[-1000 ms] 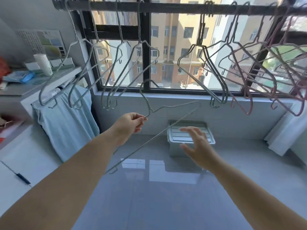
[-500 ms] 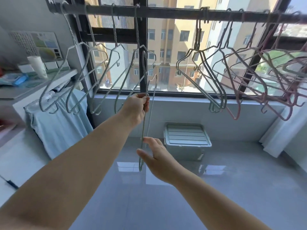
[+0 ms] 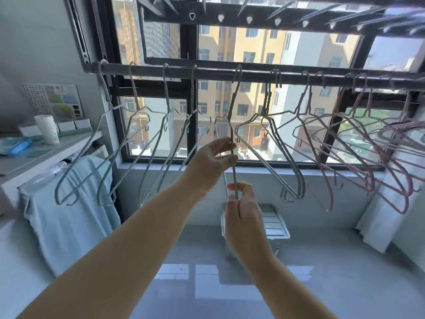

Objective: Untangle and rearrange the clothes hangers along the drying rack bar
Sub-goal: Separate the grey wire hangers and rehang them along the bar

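A dark drying rack bar [image 3: 218, 72] runs across the window. A grey-green wire hanger [image 3: 232, 107] hangs edge-on, its hook over the bar at the middle. My left hand [image 3: 212, 161] pinches its wire at mid height. My right hand [image 3: 241, 208] grips its lower end from below. Several grey-green hangers [image 3: 128, 153] hang spaced out to the left. A bunched grey pair [image 3: 276, 146] hangs just to the right. Several tangled pink hangers [image 3: 358, 157] crowd the bar's right end.
A light blue cloth [image 3: 69, 215] drapes off a counter [image 3: 46, 155] at the left, with a white cup [image 3: 47, 128] on top. A pale lidded box [image 3: 273, 222] sits on the glossy floor under the window. A white curtain [image 3: 388, 215] hangs at the right.
My left hand lifted the loose grey-green hanger and its hook now sits over the bar. My right hand rose and took hold of its lower end. The view tilted upward.
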The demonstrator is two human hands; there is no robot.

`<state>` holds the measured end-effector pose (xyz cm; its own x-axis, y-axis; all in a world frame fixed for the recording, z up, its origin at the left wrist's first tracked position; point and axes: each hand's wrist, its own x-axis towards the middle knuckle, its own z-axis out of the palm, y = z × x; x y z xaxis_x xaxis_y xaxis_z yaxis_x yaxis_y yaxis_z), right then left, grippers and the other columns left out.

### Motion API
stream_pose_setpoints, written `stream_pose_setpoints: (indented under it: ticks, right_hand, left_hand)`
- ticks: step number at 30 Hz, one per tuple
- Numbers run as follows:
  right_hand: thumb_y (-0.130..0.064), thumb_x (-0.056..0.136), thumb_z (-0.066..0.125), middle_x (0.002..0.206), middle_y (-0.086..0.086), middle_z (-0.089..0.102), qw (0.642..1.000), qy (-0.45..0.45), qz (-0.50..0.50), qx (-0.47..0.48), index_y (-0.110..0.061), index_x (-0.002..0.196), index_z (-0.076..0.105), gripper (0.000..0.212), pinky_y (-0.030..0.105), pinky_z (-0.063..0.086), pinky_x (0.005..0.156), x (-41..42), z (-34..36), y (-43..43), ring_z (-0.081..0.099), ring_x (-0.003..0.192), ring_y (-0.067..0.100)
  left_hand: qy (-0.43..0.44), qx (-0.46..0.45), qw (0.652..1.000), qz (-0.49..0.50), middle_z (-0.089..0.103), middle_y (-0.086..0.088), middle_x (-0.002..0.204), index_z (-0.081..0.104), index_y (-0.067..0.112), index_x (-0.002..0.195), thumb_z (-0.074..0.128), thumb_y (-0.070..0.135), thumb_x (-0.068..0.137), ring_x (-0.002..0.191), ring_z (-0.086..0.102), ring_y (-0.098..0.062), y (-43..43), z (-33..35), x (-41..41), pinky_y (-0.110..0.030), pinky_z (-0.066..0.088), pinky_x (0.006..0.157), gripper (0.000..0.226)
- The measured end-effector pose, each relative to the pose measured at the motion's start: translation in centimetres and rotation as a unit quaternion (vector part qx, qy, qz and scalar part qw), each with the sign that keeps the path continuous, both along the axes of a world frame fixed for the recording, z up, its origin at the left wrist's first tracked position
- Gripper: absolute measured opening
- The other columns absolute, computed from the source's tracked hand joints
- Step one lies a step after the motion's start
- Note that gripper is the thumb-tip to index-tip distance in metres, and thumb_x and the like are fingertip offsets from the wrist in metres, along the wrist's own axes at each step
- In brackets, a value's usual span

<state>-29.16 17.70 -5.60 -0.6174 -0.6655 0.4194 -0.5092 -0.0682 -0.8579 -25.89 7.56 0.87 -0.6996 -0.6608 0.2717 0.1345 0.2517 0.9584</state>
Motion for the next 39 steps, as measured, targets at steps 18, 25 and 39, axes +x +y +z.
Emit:
stream_pose_setpoints:
  ticks: [18,25,39]
  right_hand:
    - [-0.013,0.094,0.031,0.104,0.015,0.063,0.996,0.024,0.003,0.089,-0.011,0.117,0.041,0.025,0.044,0.050,0.078,-2.5,5.0,-2.6,0.061,0.092,0.034]
    - [-0.031,0.093,0.041,0.136,0.008,0.045,0.937,0.162,0.046,0.306,-0.013,0.140,0.027,0.051,0.036,0.040,0.097,-2.6,6.1,-1.0,0.047,0.123,0.026]
    - [-0.012,0.080,0.065,0.107,0.012,0.057,0.889,0.309,-0.176,0.290,-0.012,0.116,0.052,0.038,0.028,0.039,0.075,-9.4,9.6,1.7,0.052,0.089,0.022]
  left_hand:
    - [0.010,-0.026,0.998,0.062,0.063,0.004,0.112,0.051,0.017,0.123,0.069,0.011,0.077,0.101,0.059,-0.005,-0.4,-0.3,-1.0,-0.015,0.049,0.083,0.050]
    - [-0.005,-0.055,0.990,0.132,0.059,-0.003,0.117,0.054,0.014,0.120,0.057,0.000,0.083,0.113,0.053,-0.019,0.5,-1.0,-0.8,-0.024,0.044,0.093,0.040]
    - [-0.076,-0.184,0.980,0.023,0.056,-0.004,0.124,0.048,0.012,0.124,0.063,0.018,0.083,0.109,0.054,-0.016,7.5,-3.0,-3.9,-0.033,0.043,0.098,0.044]
